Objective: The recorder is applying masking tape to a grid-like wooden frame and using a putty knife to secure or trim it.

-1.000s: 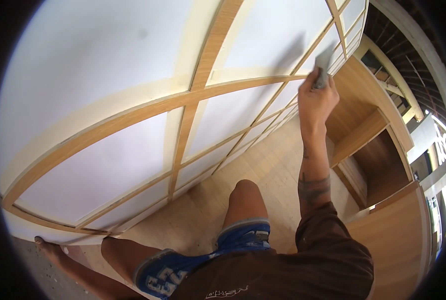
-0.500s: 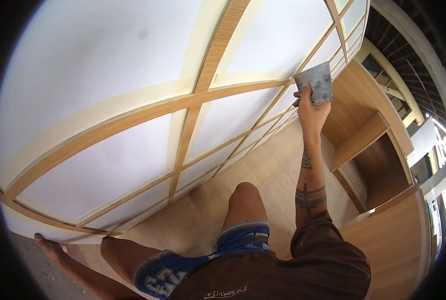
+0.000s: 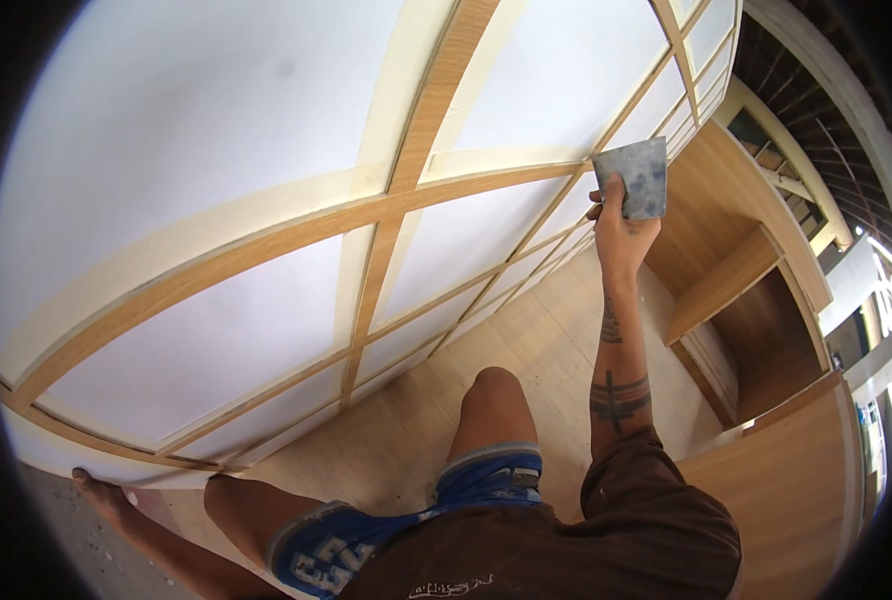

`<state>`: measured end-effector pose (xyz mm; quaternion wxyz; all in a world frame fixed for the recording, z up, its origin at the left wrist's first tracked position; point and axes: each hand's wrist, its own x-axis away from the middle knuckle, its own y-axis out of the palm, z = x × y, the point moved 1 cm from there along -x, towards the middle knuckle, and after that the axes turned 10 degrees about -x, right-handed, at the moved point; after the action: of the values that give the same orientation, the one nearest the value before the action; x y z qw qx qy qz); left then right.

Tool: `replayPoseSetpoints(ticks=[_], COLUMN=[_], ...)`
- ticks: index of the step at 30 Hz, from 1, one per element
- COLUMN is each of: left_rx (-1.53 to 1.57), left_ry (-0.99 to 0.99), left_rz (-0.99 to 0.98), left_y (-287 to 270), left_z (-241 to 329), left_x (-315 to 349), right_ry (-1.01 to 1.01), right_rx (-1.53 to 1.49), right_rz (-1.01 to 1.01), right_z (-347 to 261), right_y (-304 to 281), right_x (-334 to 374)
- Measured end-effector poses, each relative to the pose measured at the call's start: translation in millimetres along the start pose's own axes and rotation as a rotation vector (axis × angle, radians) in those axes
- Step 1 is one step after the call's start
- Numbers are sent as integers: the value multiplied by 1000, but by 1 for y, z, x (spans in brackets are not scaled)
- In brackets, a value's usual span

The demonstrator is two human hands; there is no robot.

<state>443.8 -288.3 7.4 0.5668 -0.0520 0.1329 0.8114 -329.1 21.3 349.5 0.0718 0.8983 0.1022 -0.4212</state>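
Observation:
My right hand [image 3: 626, 235] is closed around a flat, grey, smudged metal scraper [image 3: 634, 178], thumb laid across its face. The scraper's upper left corner meets the line of a wooden crosspiece [image 3: 296, 220] on the big lattice panel; whether it touches the wood I cannot tell. White panes [image 3: 201, 330] sit between the wooden strips, with pale cream tape-like bands [image 3: 276, 182] along their edges. At the far left, my left hand [image 3: 101, 492] is at the panel's lower left edge, its fingers mostly hidden.
Light boards [image 3: 566, 330] form the floor between my knees and the panel. On the right stands a wooden cabinet [image 3: 711, 290] with open compartments. Speckled grey ground [image 3: 76, 530] shows at the lower left, beside my bent left knee [image 3: 236, 500].
My right hand and the scraper have shifted slightly down and right, and the blade has turned a little. My left hand remains at the panel's edge.

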Motion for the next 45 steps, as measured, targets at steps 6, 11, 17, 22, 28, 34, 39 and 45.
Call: replayPoseSetpoints(ticks=[6,11,17,22,28,34,39,45], left_rx=[-2,-38,-14,3,38,-27,-22,-29], left_ry=[-40,-9,8,-60,-31,37,35,32], left_rz=[47,4,22,53,7,19,3,-2], left_y=[12,8,-4,3,-7,12,-3,9], left_z=[12,11,3,0,-4,8,3,6], left_x=[9,7,-2,1,-4,5,-2,3], right_ry=[-14,-34,-139,-159,-114,-138,-39,63], right_rx=[-72,-89,-61,1,-39,-19,-199,-327], right_rz=[26,51,70,96,74,48,21,-33], right_z=[10,15,7,9,11,12,24,28], right_y=[2,4,15,9,11,8,2,-9], right_x=[2,1,5,8,8,9,1,-8])
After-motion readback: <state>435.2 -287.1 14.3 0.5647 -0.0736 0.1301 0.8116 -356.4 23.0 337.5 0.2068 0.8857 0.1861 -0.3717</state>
